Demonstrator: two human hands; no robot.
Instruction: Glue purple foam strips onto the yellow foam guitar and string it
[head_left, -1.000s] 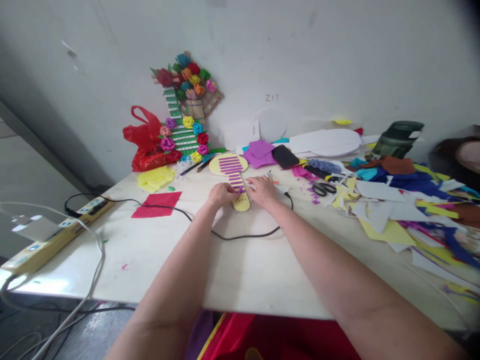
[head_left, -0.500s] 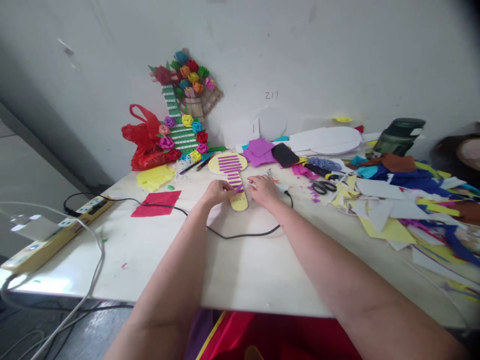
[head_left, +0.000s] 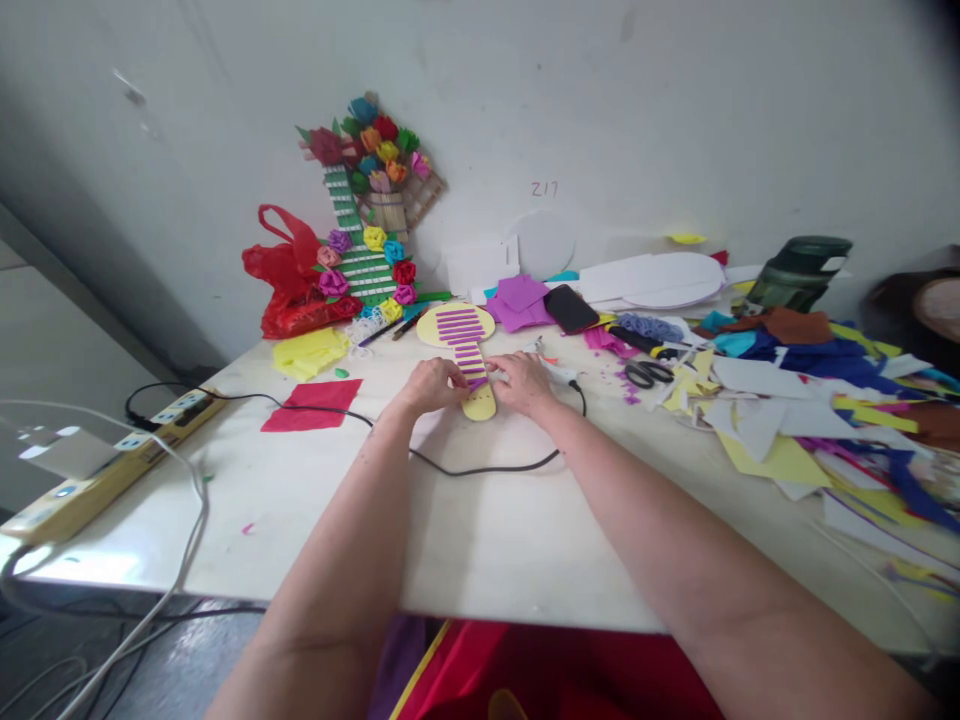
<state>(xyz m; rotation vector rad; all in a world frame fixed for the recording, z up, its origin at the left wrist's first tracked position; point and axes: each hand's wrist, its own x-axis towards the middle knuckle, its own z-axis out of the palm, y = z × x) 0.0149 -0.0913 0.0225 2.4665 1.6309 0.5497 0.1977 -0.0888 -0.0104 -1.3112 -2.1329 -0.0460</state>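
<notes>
A pale yellow card cutout [head_left: 480, 408], with a wide rounded top, a narrow neck and a rounded lower end, lies flat on the table. Several purple strips [head_left: 460, 327] cross it in rows, and small dark dots show below them. My left hand [head_left: 433, 385] is closed at the cutout's left edge, pinching a purple strip [head_left: 477, 382] low on the neck. On the opposite side, my right hand [head_left: 523, 382] has bent fingers drawn together at this strip's right end. The fingertips partly hide the contact there.
A black cable [head_left: 480, 471] loops in front of the hands. Scissors [head_left: 648, 373], a phone [head_left: 571, 309] and paper scraps [head_left: 765, 385] lie to the right. A power strip [head_left: 161, 437] runs along the left edge. Paper-flower crafts [head_left: 367, 270] lean on the wall.
The purple strip has gone from tilted to lying nearly level across the neck. My right hand has shifted left to the cutout's edge, and my left hand has moved only slightly.
</notes>
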